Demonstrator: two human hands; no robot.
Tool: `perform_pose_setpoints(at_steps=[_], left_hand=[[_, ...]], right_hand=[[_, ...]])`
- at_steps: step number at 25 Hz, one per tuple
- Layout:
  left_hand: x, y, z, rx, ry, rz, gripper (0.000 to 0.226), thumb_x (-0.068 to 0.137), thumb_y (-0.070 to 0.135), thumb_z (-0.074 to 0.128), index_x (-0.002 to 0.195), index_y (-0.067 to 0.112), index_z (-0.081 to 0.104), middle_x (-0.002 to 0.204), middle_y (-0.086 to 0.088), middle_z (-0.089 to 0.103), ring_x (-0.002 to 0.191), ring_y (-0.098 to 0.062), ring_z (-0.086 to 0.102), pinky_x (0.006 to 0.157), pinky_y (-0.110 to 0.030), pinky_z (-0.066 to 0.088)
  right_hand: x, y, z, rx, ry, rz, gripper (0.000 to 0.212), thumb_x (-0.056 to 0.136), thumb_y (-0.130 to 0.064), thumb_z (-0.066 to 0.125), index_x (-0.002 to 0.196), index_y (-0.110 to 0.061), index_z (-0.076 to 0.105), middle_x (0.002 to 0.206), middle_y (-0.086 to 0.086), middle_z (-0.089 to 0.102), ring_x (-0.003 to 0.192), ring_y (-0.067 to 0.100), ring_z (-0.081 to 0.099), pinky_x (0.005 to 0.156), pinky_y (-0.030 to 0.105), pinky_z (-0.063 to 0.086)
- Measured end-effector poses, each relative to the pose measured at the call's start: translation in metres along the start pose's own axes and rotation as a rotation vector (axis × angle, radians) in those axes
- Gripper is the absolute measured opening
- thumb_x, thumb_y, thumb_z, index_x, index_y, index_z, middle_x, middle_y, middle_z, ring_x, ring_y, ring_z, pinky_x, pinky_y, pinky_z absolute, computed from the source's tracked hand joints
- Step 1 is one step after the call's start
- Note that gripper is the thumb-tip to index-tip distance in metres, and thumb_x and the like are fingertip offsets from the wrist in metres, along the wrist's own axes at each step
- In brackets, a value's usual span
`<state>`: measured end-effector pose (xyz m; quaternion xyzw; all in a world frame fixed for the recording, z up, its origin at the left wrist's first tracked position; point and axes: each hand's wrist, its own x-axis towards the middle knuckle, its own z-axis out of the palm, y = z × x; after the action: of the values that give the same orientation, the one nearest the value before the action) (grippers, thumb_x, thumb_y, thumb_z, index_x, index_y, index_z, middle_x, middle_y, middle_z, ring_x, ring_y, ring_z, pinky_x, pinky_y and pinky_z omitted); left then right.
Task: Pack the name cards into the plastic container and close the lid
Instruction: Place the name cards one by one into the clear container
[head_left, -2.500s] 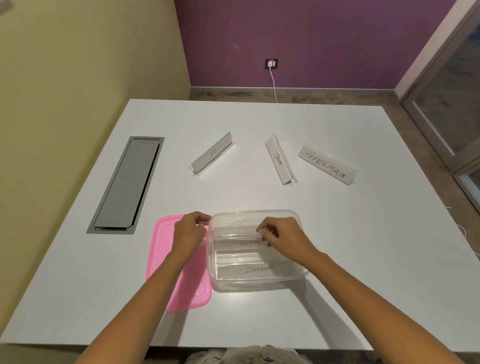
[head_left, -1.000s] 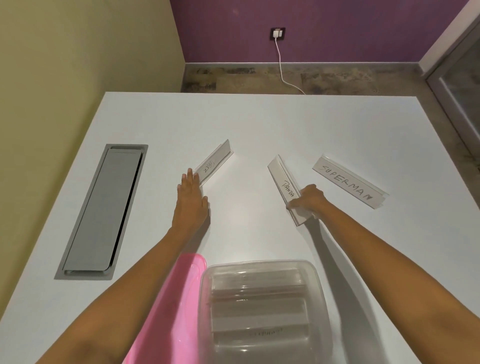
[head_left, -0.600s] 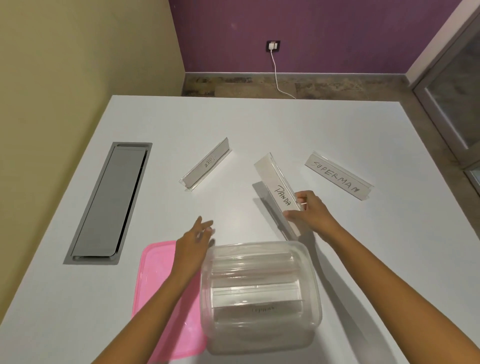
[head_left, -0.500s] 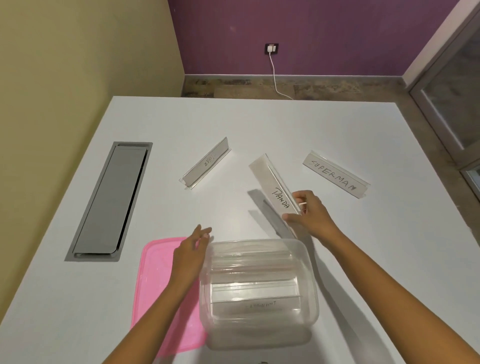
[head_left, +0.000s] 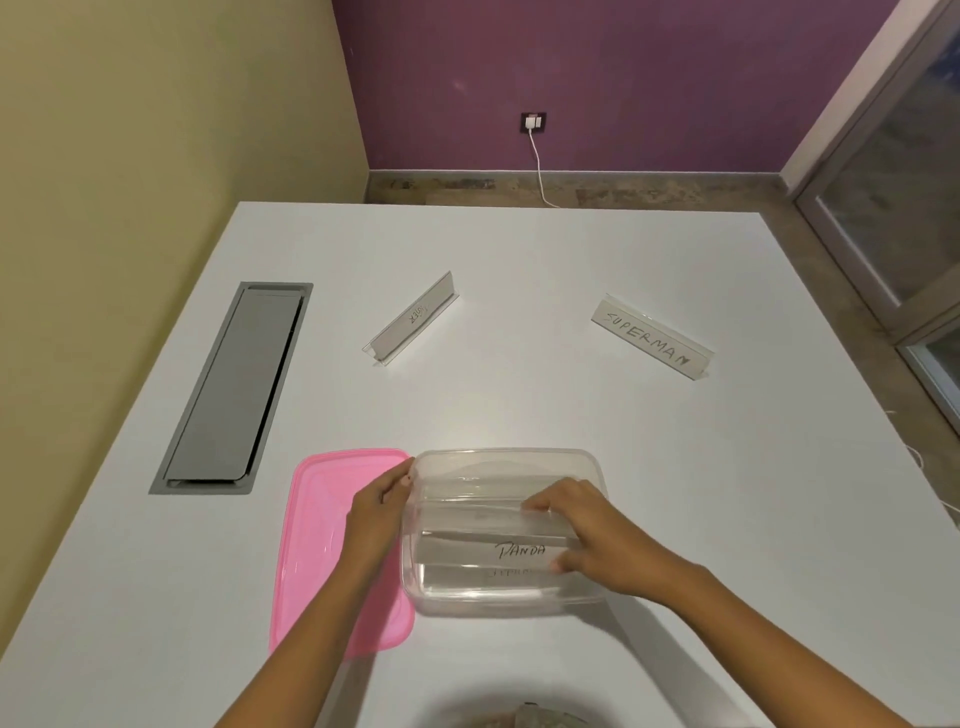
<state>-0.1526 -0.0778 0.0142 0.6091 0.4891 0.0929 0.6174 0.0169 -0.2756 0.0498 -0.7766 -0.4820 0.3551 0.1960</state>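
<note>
While hands grip it, clear container (head_left: 506, 597) holds flat cards.

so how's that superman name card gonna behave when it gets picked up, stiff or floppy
The SUPERMAN name card probably stays stiff: it looks like a clear rigid holder standing on its own edge, straight along its length. It likely feels light, being thin and narrow. Its glossy plastic may be a bit slippery, and since it stands on a slim base on the table, a nudge could tip it.

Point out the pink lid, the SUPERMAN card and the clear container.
pink lid (head_left: 322, 525), head view, bare top surface.
SUPERMAN card (head_left: 649, 340), head view, lettered face.
clear container (head_left: 506, 457), head view, far rim.
</note>
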Motion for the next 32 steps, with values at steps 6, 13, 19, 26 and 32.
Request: perform_pose_setpoints(at_steps=[6, 13, 19, 26, 32], left_hand=[[-0.002, -0.006, 0.003, -0.063, 0.048, 0.020, 0.031, 0.094, 0.022, 0.052, 0.123, 0.021, 0.062, 0.125, 0.001, 0.065, 0.118, -0.019, 0.057, 0.107, -0.042, 0.042], [-0.007, -0.004, 0.014, 0.037, 0.188, 0.051, 0.032, 0.095, 0.024, 0.050, 0.125, 0.020, 0.061, 0.127, -0.002, 0.064, 0.120, -0.021, 0.056, 0.106, -0.036, 0.041], [-0.004, -0.007, 0.013, 0.091, 0.201, 0.066, 0.033, 0.097, 0.025, 0.047, 0.127, 0.019, 0.059, 0.128, -0.004, 0.063, 0.121, -0.023, 0.056, 0.104, -0.035, 0.040], [0.020, -0.006, 0.013, 0.246, 0.208, 0.034, 0.051, 0.101, 0.036, 0.019, 0.121, 0.014, 0.060, 0.123, -0.008, 0.064, 0.116, -0.029, 0.056, 0.099, -0.038, 0.040], [0.083, 0.048, 0.004, 0.501, 0.393, 0.105, 0.037, 0.098, 0.028, 0.034, 0.118, 0.007, 0.056, 0.117, -0.017, 0.061, 0.110, -0.036, 0.055, 0.086, -0.044, 0.046]], right_hand=[[0.011, 0.006, 0.035, -0.226, -0.051, 0.006, 0.061, 0.081, -0.003, 0.066, 0.137, -0.014, 0.042, 0.133, 0.004, 0.043, 0.124, 0.020, 0.035, 0.098, 0.031, 0.042], [0.013, 0.006, 0.052, -0.274, 0.023, 0.053, 0.046, 0.083, -0.003, 0.061, 0.127, -0.014, 0.052, 0.130, 0.007, 0.054, 0.111, 0.024, 0.056, 0.086, 0.036, 0.051], [0.012, -0.002, 0.049, -0.215, 0.122, 0.062, 0.033, 0.088, -0.014, 0.059, 0.121, -0.018, 0.059, 0.119, 0.002, 0.066, 0.111, 0.020, 0.059, 0.087, 0.033, 0.049], [0.024, 0.006, 0.011, -0.058, 0.609, 0.066, 0.021, 0.086, -0.005, 0.059, 0.102, -0.017, 0.067, 0.100, -0.001, 0.068, 0.101, 0.017, 0.057, 0.088, 0.028, 0.047], [0.051, 0.032, -0.017, -0.048, 0.592, 0.207, 0.035, 0.085, -0.022, 0.069, 0.119, -0.015, 0.064, 0.120, 0.004, 0.065, 0.117, 0.022, 0.054, 0.095, 0.028, 0.041]])
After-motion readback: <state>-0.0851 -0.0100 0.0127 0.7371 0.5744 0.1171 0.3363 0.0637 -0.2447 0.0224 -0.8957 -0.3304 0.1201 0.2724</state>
